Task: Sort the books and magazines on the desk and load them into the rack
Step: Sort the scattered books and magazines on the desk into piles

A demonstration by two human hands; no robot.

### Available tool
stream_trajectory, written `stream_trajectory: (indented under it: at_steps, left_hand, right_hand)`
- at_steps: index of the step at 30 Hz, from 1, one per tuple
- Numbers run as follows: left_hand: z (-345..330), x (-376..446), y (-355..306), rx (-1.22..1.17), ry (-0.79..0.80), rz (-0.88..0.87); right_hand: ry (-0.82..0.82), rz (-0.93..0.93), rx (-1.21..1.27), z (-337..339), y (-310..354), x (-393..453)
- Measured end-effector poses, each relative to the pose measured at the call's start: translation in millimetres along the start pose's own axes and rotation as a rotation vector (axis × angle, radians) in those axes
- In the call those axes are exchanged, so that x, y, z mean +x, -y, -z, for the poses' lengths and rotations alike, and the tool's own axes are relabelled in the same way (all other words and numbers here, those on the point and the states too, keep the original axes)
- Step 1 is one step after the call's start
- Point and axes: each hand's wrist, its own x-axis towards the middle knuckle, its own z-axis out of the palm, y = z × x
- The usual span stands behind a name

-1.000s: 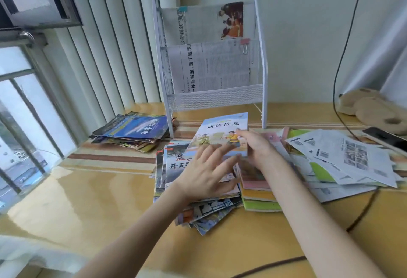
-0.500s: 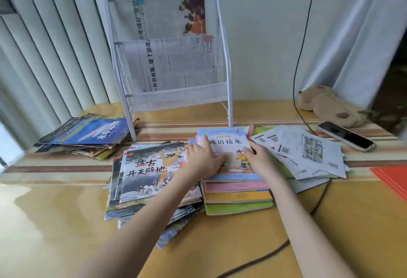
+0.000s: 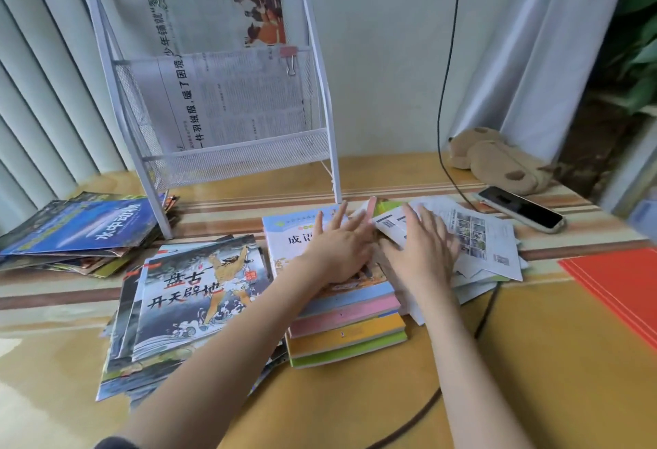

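Observation:
A white wire rack stands at the back of the desk with newspapers in its pockets. In front lies a stack of thick books with a light blue book on top. My left hand rests flat on that top book, fingers spread. My right hand lies flat beside it, on the edge of a pile of white printed sheets. Left of the stack sits a pile of picture magazines. Another magazine pile with a blue cover lies at the far left.
A black phone and a brown plush toy lie at the back right. A black cable hangs down the wall and runs under the papers. Red folders sit at the right edge. Blinds cover the window on the left.
The light blue book was carried from above the magazine pile onto the thick book stack. My left hand now lies flat on it, and my right hand has slid onto the white sheets.

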Motion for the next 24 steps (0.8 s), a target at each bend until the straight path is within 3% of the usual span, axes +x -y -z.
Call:
stream_trajectory:
  at_steps: [2,4,7,13,16,18,20,24]
  left_hand:
    - [-2,7,-9,0.003,0.026,-0.072]
    - [-1,11,-12,0.016,-0.025,-0.065]
    - [0,12,-10,0.049,-0.099,-0.033]
    - [18,42,-11,0.048,0.025,0.074]
    - [14,63,-18,0.062,0.118,0.115]
    - [6,78,-24,-0.035,0.189,0.165]
    - [3,92,-32,-0.284,0.211,0.264]
    - [12,108,-45,-0.692,0.060,0.483]
  right_hand:
    - [0.264,-0.169,-0.127,1,-18,5]
    - [0.295,-0.180,-0.195,-2,-26,7]
    - [0.218,-0.102,-0.182,-1,-23,12]
    - [-0.133,-0.147,0.067,13,-19,8]
    - [-0.174,-0.184,0.061,18,-24,8]
    - [-0.128,-0.206,0.045,14,-31,9]
    - [-0.125,-0.220,0.015,9,-36,11]
    - [-0.251,-0.296,0.175,4,-38,15]
